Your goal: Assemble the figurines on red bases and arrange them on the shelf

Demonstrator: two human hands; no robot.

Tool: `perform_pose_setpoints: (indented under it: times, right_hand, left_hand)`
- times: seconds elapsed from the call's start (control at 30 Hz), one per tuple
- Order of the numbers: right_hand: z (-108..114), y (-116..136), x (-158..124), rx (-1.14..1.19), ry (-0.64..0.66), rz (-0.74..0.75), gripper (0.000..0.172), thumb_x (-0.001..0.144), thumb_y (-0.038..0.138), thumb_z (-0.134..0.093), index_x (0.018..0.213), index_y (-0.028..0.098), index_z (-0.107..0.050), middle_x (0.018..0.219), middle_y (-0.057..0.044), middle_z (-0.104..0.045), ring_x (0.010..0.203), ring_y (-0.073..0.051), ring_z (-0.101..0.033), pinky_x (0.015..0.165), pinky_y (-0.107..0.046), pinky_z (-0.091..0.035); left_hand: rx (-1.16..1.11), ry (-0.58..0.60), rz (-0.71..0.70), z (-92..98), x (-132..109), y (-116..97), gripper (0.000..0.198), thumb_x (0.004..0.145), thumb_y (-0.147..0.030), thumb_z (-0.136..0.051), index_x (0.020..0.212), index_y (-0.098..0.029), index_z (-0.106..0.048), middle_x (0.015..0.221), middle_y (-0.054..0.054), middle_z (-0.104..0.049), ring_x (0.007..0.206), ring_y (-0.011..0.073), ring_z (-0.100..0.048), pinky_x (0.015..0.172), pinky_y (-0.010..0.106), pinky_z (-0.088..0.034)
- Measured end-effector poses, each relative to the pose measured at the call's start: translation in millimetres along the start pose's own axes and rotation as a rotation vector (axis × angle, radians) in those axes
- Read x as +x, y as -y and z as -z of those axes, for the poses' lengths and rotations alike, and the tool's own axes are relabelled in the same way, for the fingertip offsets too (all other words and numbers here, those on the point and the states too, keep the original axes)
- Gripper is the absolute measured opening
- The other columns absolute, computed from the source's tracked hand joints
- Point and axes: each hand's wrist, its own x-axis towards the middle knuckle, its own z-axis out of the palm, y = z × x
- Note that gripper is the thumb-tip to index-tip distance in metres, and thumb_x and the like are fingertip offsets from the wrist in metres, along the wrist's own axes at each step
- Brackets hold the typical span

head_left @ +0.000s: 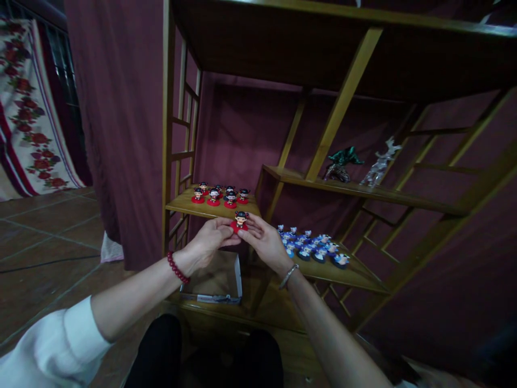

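Observation:
Between my two hands is a small black-haired figurine [241,220] on a round red base, held upright just in front of the left shelf. My left hand [213,237] pinches its base from the left, thumb on top. From the other side my right hand [264,240] grips the same base, its fingers reaching behind the figurine. Several similar red-based figurines [214,197] stand in rows on the wooden shelf [183,205] just beyond my hands.
Several blue and white figurines [320,253] stand on the lower right shelf. Higher up are a green ornament [343,161] and a clear deer-shaped ornament [382,161]. An open shallow box [238,275] lies below my hands. A wooden post [343,102] divides the shelving.

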Motion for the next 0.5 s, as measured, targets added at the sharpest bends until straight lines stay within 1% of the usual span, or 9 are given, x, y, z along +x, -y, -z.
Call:
perform_pose_setpoints:
  times: [0.13, 0.27, 0.4, 0.5]
  right_hand:
    - [5.6, 0.3, 6.8, -0.06, -0.02, 0.004, 0.052, 0.064, 0.032, -0.068, 0.112, 0.018, -0.051, 0.11, -0.009, -0.06, 0.097, -0.018, -0.059, 0.088, -0.035, -0.048]
    - [7.7, -1.6, 15.4, -0.102, -0.01, 0.043, 0.051, 0.066, 0.031, -0.067, 0.112, 0.017, -0.051, 0.108, -0.008, -0.061, 0.096, -0.018, -0.059, 0.088, -0.035, -0.047]
    - [6.1, -4.8, 24.5, -0.107, -0.03, 0.077, 0.049, 0.066, 0.029, -0.066, 0.112, 0.016, -0.051, 0.108, -0.009, -0.06, 0.101, -0.018, -0.056, 0.09, -0.034, -0.045]
    - [4.6, -9.2, 32.2, -0.121, -0.05, 0.077, 0.051, 0.068, 0.026, -0.064, 0.114, 0.016, -0.048, 0.111, -0.01, -0.059, 0.102, -0.017, -0.056, 0.091, -0.034, -0.045]
  left_hand:
    - [0.04, -0.014, -0.025, -4.7, 5.9, -2.5, 0.011, 0.073, -0.001, -0.053, 0.078, -0.008, -0.059, 0.075, 0.007, -0.063, 0.062, 0.01, -0.059, 0.071, 0.03, -0.052]
    - [0.057, -0.044, -0.045, -10.9, 10.5, -8.3, 0.014, 0.073, 0.002, -0.05, 0.074, -0.007, -0.059, 0.068, 0.004, -0.061, 0.056, 0.0075, -0.056, 0.065, 0.024, -0.051]
    - [0.077, -0.082, -0.077, -14.0, 17.2, -11.5, 0.015, 0.073, 0.002, -0.047, 0.072, -0.008, -0.058, 0.064, 0.003, -0.058, 0.055, 0.0072, -0.054, 0.065, 0.025, -0.051]
    - [0.14, -0.113, -0.116, -13.2, 23.2, -8.8, 0.018, 0.072, 0.003, -0.045, 0.078, -0.009, -0.057, 0.069, 0.003, -0.058, 0.059, 0.0084, -0.055, 0.064, 0.025, -0.051]
